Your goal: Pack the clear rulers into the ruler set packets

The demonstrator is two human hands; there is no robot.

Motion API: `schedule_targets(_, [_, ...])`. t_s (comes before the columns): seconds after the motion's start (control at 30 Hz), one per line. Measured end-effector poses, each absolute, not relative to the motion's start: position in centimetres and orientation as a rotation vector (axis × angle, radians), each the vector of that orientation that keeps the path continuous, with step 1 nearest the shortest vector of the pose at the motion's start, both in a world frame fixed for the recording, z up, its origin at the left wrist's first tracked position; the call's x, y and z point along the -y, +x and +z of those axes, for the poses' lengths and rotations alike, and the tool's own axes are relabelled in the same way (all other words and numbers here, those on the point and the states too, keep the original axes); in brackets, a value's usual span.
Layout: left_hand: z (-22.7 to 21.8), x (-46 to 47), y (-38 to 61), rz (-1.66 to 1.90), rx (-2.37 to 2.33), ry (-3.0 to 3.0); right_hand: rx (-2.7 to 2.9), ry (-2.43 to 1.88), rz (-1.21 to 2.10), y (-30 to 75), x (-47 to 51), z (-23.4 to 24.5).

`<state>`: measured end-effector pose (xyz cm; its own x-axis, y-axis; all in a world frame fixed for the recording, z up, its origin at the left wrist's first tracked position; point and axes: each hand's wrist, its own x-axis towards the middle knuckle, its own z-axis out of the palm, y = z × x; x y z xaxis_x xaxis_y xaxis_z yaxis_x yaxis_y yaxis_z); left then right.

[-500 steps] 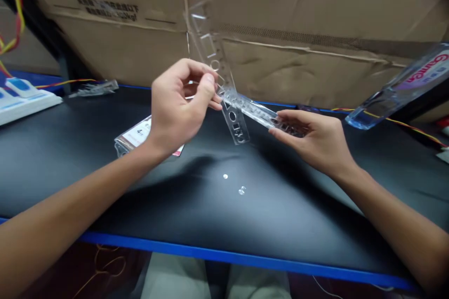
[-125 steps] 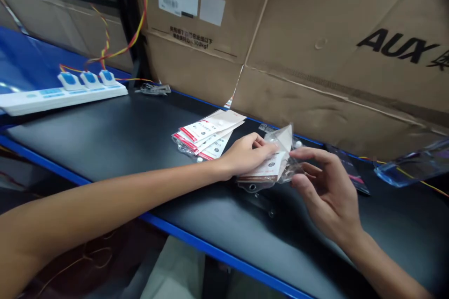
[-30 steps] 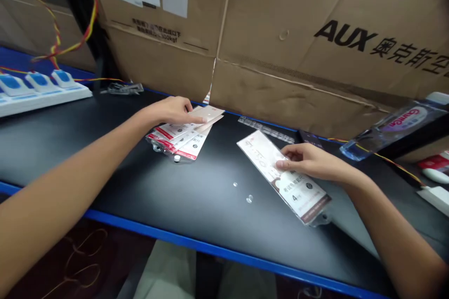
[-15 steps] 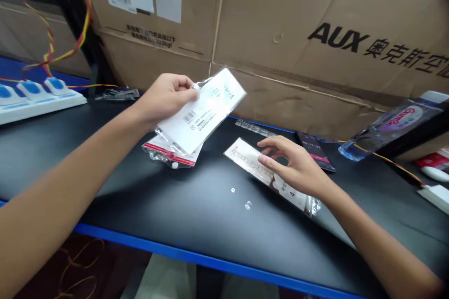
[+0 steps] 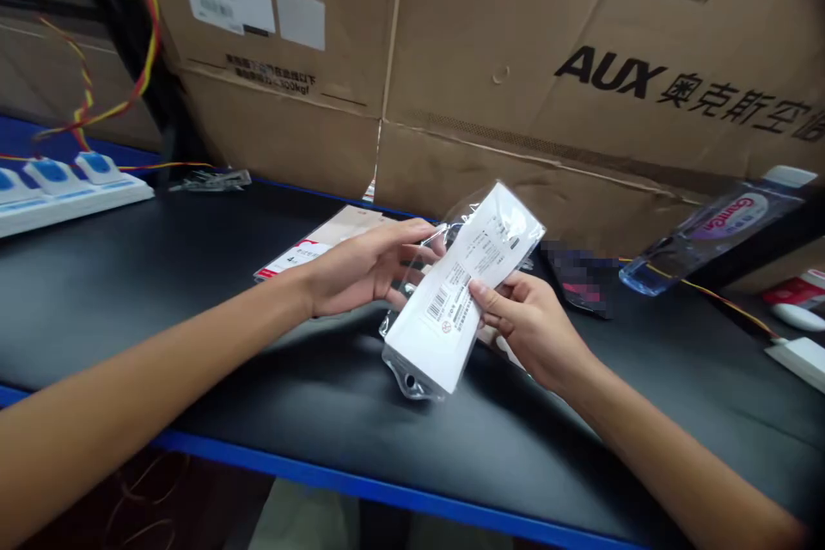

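Both hands hold one clear plastic packet (image 5: 451,301) with a white card inside, barcode side up, tilted above the black bench top (image 5: 161,275). My left hand (image 5: 361,271) grips its upper left edge, fingers curled behind the plastic. My right hand (image 5: 525,322) pinches its right side with thumb on the card. A stack of similar red-and-white packets (image 5: 315,249) lies on the bench behind my left wrist.
Large AUX cardboard boxes (image 5: 516,94) wall off the back. A white power strip (image 5: 58,189) with blue switches and red-yellow wires sits far left. A tilted clear water bottle (image 5: 715,232) and a dark packet (image 5: 580,284) lie at the right. Blue bench edge (image 5: 387,494) runs in front.
My left hand carried the packet from above the stack to the middle. My right hand left the packet lying on the bench and took hold of this one.
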<state>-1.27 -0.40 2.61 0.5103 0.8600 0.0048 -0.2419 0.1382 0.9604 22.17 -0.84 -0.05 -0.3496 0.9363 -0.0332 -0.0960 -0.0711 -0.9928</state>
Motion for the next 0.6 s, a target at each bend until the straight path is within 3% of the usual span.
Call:
schedule_targets(0.27, [2.1, 1.2, -0.6, 0.795, -0.753, 1.52, 1.304, -1.037, 1.537, 21.4, 0.6, -0.9])
schedule_targets(0.6, [1.6, 2.7, 2.0, 0.94, -0.818, 1.836, 1.447, -0.77, 1.508, 20.3, 2.4, 0.6])
